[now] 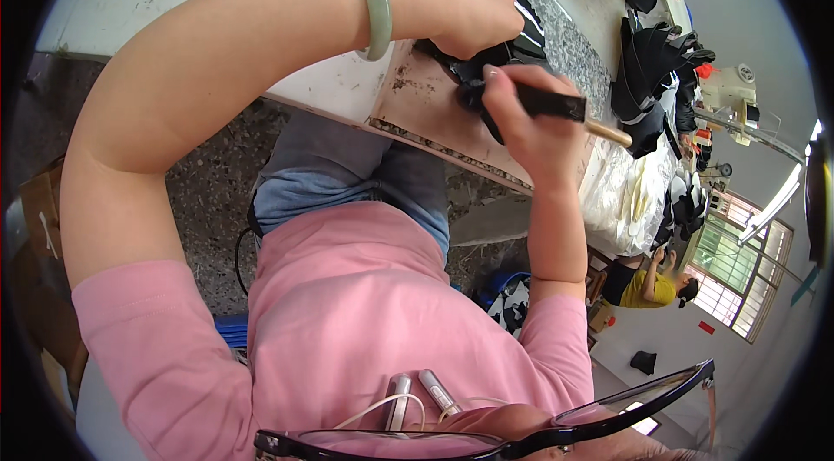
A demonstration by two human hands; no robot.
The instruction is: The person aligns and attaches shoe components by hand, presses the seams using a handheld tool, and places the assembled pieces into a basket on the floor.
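Note:
My left hand (476,7), with a pale green bangle (375,5) on its wrist, rests on a black shoe upper (526,31) with white stripes. Its fingers are partly bent and press the piece down on a speckled grey stone slab (556,13). In my right hand (540,135) is a hammer (552,103), its black-wrapped handle ending in pale wood. The dark head lies low over the black material, close to my left hand, and its contact with the material is hard to make out.
A worn brown board (434,109) lines the white table's near edge. Clear plastic bags (630,200) and stacks of black pieces (647,70) stand to the right. Farther right are a sewing machine (730,87) and a person in a yellow top (656,287).

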